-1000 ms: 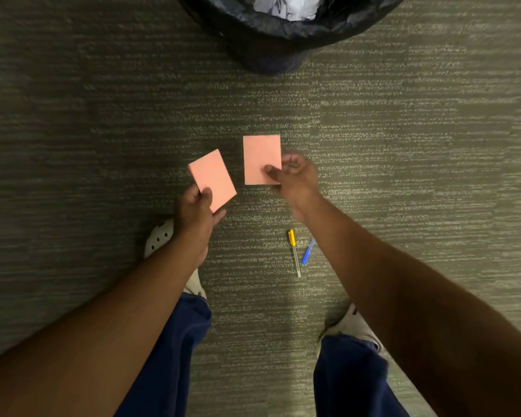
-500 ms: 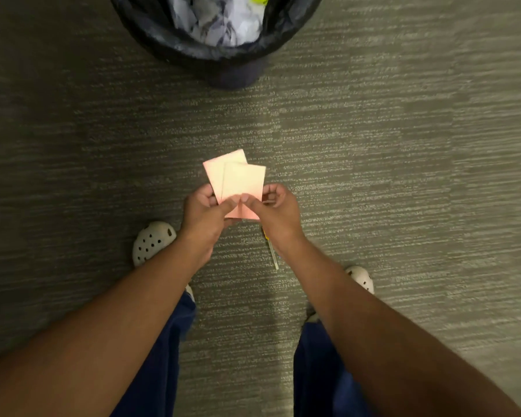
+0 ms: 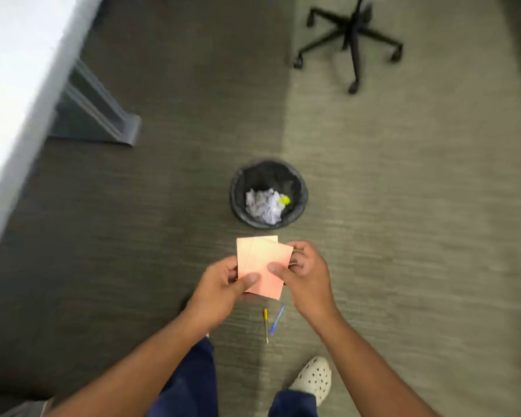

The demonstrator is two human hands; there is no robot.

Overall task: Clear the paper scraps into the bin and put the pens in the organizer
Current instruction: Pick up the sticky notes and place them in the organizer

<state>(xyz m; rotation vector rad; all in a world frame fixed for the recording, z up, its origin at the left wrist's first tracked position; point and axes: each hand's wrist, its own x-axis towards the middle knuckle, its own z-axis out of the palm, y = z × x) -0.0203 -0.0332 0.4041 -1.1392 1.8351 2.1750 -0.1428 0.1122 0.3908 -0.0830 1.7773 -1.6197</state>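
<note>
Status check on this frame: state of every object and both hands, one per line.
pink paper sheets: two, overlapped, held by both hands, above the floor
left hand: thumb pressed on the sheets
right hand: thumb pressed on the sheets
bin: upright, open, lined, crumpled white paper and a yellow-green bit inside
yellow pen: lying on carpet
blue pen: lying on carpet beside it
office chair base: upright

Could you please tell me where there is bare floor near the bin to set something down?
Free: the wide carpet right of the bin, up to the chair base; also the stretch left of the bin toward the desk leg. Crowded: just below the hands, where the yellow pen and blue pen lie by the shoe.
</note>
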